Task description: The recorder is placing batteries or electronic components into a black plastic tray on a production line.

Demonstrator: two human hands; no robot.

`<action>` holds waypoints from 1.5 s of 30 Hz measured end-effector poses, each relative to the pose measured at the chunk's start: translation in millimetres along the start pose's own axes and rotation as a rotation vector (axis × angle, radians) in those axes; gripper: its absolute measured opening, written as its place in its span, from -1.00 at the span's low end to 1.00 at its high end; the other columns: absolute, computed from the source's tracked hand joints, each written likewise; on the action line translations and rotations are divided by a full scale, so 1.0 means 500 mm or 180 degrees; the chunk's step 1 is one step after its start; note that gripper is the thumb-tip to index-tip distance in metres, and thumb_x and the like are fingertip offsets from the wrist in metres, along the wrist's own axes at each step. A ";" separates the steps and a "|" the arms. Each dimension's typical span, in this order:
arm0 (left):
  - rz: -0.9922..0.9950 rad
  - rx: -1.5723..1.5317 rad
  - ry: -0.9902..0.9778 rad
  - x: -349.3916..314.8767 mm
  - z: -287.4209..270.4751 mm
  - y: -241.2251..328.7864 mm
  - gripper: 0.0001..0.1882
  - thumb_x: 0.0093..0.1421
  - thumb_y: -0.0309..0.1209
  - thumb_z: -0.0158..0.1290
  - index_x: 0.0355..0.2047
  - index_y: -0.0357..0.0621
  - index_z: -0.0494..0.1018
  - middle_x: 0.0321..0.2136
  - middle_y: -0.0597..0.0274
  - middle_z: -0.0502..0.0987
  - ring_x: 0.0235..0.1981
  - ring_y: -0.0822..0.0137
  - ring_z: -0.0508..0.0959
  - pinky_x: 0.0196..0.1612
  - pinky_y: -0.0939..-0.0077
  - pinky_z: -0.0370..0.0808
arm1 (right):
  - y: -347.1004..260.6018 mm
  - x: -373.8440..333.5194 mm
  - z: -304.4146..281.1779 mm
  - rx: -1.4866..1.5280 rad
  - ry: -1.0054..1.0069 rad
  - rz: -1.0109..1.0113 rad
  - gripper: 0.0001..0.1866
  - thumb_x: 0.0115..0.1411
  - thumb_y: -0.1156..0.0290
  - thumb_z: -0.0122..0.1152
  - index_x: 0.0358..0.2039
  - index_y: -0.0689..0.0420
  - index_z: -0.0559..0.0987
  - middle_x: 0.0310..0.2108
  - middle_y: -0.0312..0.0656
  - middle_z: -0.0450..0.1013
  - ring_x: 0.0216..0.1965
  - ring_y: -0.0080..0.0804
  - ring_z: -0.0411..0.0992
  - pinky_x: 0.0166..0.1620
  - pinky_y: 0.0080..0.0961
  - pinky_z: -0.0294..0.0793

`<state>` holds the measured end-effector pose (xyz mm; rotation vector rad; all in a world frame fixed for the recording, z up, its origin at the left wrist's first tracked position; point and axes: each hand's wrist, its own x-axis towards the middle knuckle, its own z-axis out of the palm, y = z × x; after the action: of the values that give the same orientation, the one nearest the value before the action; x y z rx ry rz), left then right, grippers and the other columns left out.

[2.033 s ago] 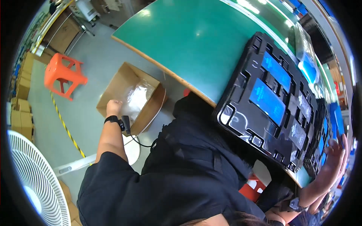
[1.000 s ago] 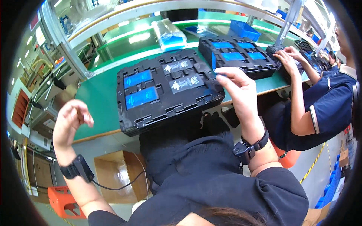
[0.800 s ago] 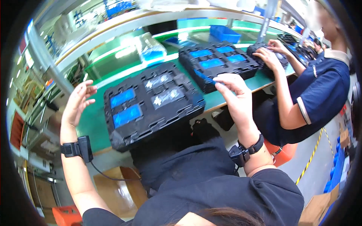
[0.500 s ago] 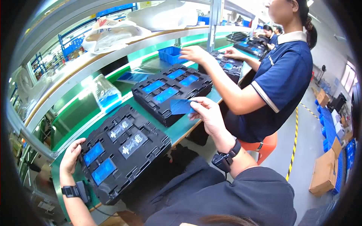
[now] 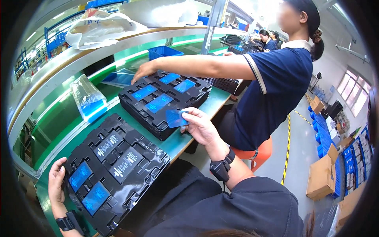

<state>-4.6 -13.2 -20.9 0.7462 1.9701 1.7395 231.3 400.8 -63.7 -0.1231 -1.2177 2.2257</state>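
A black plastic tray (image 5: 118,177) lies tilted before me at the bench's front edge. Two flat black battery packs (image 5: 125,164) with white print sit bare in its pockets. Two more, under blue film (image 5: 94,197), fill the pockets nearer my left hand. My left hand (image 5: 57,185) grips the tray's left edge, fingers bent over the rim. Between thumb and fingers, my right hand (image 5: 199,124) pinches a small blue film sheet (image 5: 174,118). That sheet is held up in front of a stack of black trays (image 5: 148,122), whose top tray holds several blue-covered packs.
A co-worker (image 5: 272,98) sits at the right on an orange stool (image 5: 256,152), one arm stretched over the tray stack. Behind the trays are a clear bag with blue sheets (image 5: 87,98), more blue sheets (image 5: 118,78) and a blue bin (image 5: 166,51). A shelf (image 5: 130,37) runs above.
The co-worker's arm has reached left across the tray stack towards the blue sheets. My view has shifted, with the scene sliding left. Both my hands keep their holds.
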 end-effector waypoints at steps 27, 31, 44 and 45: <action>0.0313 0.0444 0.0219 0.004 0.000 -0.030 -0.46 0.15 -0.21 0.02 0.07 -0.24 0.26 -0.02 0.21 0.34 0.05 0.36 0.28 0.15 0.51 0.12 | -0.014 0.023 -0.030 0.0357 -0.0808 0.0748 -0.88 0.10 0.43 0.20 -0.34 0.15 0.49 -0.41 -0.25 0.44 -0.43 -0.50 0.35 -0.36 -0.53 0.32; 0.0420 0.0170 0.0285 0.008 -0.011 -0.038 -0.51 0.22 -0.17 -0.04 0.06 -0.21 0.29 -0.05 0.20 0.39 0.05 0.38 0.30 0.17 0.49 0.09 | -0.009 0.032 -0.037 0.0413 -0.0896 0.0783 -0.90 0.11 0.45 0.19 -0.34 0.14 0.50 -0.40 -0.26 0.45 -0.39 -0.50 0.37 -0.35 -0.53 0.32; 0.0146 0.0824 0.1435 -0.191 -0.081 -0.128 -0.54 0.29 -0.12 -0.21 0.08 -0.14 0.28 0.11 0.18 0.30 0.24 0.26 0.12 0.24 0.28 -0.05 | -0.003 0.037 -0.037 0.0316 -0.1012 0.0587 -0.89 0.10 0.47 0.19 -0.33 0.16 0.50 -0.47 -0.25 0.45 -0.50 -0.47 0.41 -0.37 -0.54 0.42; 0.0316 0.1844 0.1449 -0.215 -0.072 -0.135 -0.57 0.31 -0.18 -0.24 0.06 -0.17 0.29 0.10 0.15 0.30 0.23 0.26 0.13 0.25 0.30 -0.04 | -0.004 0.041 -0.037 0.0263 -0.1073 0.0607 -0.88 0.10 0.47 0.19 -0.32 0.17 0.50 -0.47 -0.24 0.45 -0.50 -0.46 0.42 -0.38 -0.55 0.44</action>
<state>47.9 -114.4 -87.3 0.6672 2.8575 1.4851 221.7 426.4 -68.8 0.1839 -1.3309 2.5335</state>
